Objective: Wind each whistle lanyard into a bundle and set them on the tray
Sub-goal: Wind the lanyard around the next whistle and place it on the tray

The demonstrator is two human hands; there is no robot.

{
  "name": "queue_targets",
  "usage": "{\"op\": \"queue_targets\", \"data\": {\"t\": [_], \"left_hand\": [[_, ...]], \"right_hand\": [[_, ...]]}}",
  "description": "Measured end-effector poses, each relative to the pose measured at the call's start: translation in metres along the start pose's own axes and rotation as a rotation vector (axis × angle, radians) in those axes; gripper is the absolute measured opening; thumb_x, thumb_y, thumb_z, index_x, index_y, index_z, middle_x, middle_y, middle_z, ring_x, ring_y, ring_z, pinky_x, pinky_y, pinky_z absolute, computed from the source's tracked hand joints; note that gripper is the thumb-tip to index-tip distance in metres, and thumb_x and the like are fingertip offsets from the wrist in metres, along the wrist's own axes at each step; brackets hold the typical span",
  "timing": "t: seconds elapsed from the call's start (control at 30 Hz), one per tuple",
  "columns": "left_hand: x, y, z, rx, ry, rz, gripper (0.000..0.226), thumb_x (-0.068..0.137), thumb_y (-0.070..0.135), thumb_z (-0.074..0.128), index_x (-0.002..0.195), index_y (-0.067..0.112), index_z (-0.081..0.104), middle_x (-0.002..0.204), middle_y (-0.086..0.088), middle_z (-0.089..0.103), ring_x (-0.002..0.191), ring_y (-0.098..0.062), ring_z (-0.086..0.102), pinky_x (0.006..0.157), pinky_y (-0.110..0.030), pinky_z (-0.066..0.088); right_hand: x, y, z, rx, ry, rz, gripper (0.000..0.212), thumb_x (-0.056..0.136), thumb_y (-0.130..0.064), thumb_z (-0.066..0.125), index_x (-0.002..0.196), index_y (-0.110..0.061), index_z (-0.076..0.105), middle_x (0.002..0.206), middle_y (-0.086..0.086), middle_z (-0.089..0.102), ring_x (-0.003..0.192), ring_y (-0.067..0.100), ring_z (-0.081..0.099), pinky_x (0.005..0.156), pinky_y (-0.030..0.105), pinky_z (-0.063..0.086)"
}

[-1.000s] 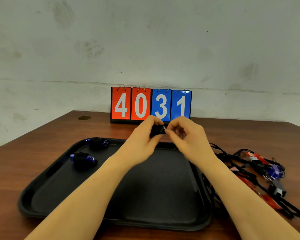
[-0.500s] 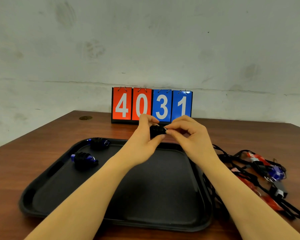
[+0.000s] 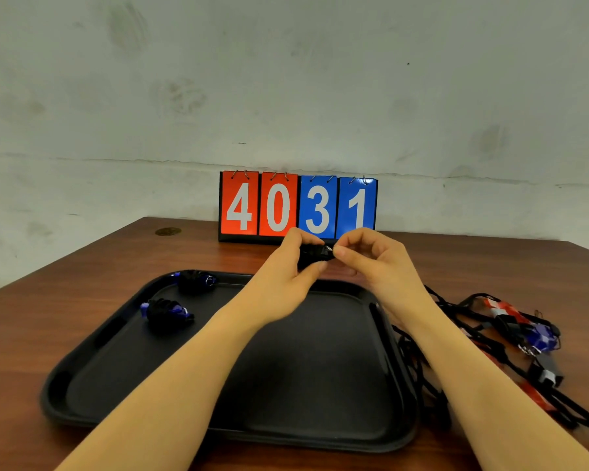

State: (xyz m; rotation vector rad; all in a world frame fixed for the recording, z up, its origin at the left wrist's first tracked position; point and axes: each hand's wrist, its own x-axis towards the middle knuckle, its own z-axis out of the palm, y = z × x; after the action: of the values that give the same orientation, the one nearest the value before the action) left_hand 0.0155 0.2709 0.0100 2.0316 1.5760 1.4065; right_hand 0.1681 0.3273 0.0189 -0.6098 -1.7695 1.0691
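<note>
A black tray point(image 3: 82, 379) lies on the wooden table in front of me. Two wound bundles, each a blue whistle wrapped in black cord, sit at its far left: one bundle point(image 3: 198, 281) by the far rim, the other bundle point(image 3: 166, 311) nearer me. Above the tray's far edge my left hand point(image 3: 286, 270) grips a small black wound bundle point(image 3: 312, 254) between thumb and fingers. My right hand point(image 3: 371, 263) pinches the metal ring at the bundle's right end. A tangle of loose lanyards point(image 3: 510, 338) with red, blue and grey whistles lies right of the tray.
A flip scoreboard point(image 3: 298, 207) reading 4031 stands at the table's far edge against a pale wall. A round brass-coloured cap point(image 3: 168, 231) is set in the table at the far left. The table's right corner shows beyond the lanyards.
Both hands stay on the small black bundle above the tray's far edge. My right hand's fingers have shifted slightly and opened a little around the ring end.
</note>
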Motion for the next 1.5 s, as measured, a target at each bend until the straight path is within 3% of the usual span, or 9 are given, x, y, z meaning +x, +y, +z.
{"op": "queue_targets", "data": {"t": [0.17, 0.3, 0.57, 0.7, 0.83, 1.03, 1.33, 1.5], "left_hand": [[0.001, -0.002, 0.0, -0.001, 0.036, 0.011, 0.026, 0.091, 0.016, 0.054, 0.108, 0.028, 0.038, 0.105, 0.014, 0.048, 0.098, 0.002, 0.05, 0.076, -0.003, 0.041], [0.002, -0.004, 0.0, 0.004, 0.058, -0.01, 0.027, 0.09, 0.01, 0.054, 0.108, 0.026, 0.04, 0.116, 0.002, 0.049, 0.108, -0.006, 0.048, 0.08, -0.008, 0.041], [0.005, 0.004, -0.007, 0.064, -0.007, -0.045, 0.028, 0.09, 0.011, 0.054, 0.112, 0.019, 0.039, 0.118, -0.001, 0.045, 0.104, -0.007, 0.047, 0.073, -0.007, 0.042], [-0.005, 0.011, -0.019, 0.057, -0.05, -0.05, 0.022, 0.094, 0.018, 0.048, 0.111, 0.026, 0.036, 0.12, 0.001, 0.044, 0.104, -0.008, 0.048, 0.075, -0.01, 0.041], [-0.022, 0.011, -0.033, 0.112, -0.023, -0.051, 0.016, 0.098, 0.021, 0.04, 0.112, 0.027, 0.037, 0.12, 0.001, 0.045, 0.106, -0.005, 0.047, 0.077, -0.007, 0.036], [-0.057, 0.008, -0.062, 0.259, -0.001, -0.017, 0.037, 0.092, 0.019, 0.052, 0.128, 0.02, 0.042, 0.124, 0.007, 0.047, 0.107, 0.003, 0.043, 0.079, -0.001, 0.033], [-0.11, -0.001, -0.115, 0.378, -0.029, -0.098, 0.033, 0.085, 0.018, 0.064, 0.117, 0.021, 0.06, 0.109, 0.009, 0.056, 0.096, -0.002, 0.05, 0.085, -0.015, 0.04], [-0.137, -0.008, -0.136, 0.346, -0.059, -0.168, 0.033, 0.08, 0.019, 0.069, 0.112, 0.022, 0.064, 0.101, 0.012, 0.057, 0.08, 0.006, 0.05, 0.072, -0.007, 0.04]], "right_hand": [[0.001, -0.005, 0.005, -0.031, 0.011, 0.037, 0.006, 0.089, -0.005, 0.057, 0.089, -0.008, 0.062, 0.078, 0.007, 0.066, 0.069, 0.009, 0.064, 0.069, 0.02, 0.053], [0.005, -0.007, 0.012, -0.214, 0.059, 0.032, 0.003, 0.086, -0.007, 0.061, 0.089, -0.007, 0.062, 0.083, 0.012, 0.068, 0.077, 0.02, 0.068, 0.078, 0.031, 0.056], [0.01, -0.025, 0.015, -0.393, 0.064, 0.08, 0.004, 0.079, -0.007, 0.065, 0.079, -0.009, 0.062, 0.08, 0.011, 0.067, 0.08, 0.026, 0.066, 0.078, 0.037, 0.057], [0.003, -0.036, 0.018, -0.294, 0.049, 0.125, 0.005, 0.08, -0.003, 0.065, 0.08, -0.007, 0.062, 0.083, 0.013, 0.067, 0.081, 0.025, 0.066, 0.077, 0.033, 0.057], [-0.011, -0.042, 0.034, -0.191, 0.039, 0.162, 0.01, 0.08, 0.002, 0.063, 0.077, -0.007, 0.061, 0.077, 0.008, 0.064, 0.071, 0.014, 0.062, 0.066, 0.02, 0.053], [-0.028, -0.048, 0.065, -0.211, 0.029, 0.19, 0.017, 0.078, 0.003, 0.063, 0.09, -0.009, 0.062, 0.076, 0.006, 0.065, 0.068, 0.012, 0.063, 0.064, 0.021, 0.052], [-0.054, -0.055, 0.122, -0.336, -0.138, 0.208, 0.016, 0.075, 0.001, 0.062, 0.08, -0.012, 0.069, 0.07, 0.001, 0.063, 0.064, 0.01, 0.057, 0.06, 0.021, 0.047], [-0.062, -0.051, 0.149, -0.411, -0.28, 0.238, 0.013, 0.077, -0.003, 0.065, 0.085, -0.012, 0.07, 0.071, -0.005, 0.061, 0.065, 0.006, 0.055, 0.058, 0.015, 0.04]]}}
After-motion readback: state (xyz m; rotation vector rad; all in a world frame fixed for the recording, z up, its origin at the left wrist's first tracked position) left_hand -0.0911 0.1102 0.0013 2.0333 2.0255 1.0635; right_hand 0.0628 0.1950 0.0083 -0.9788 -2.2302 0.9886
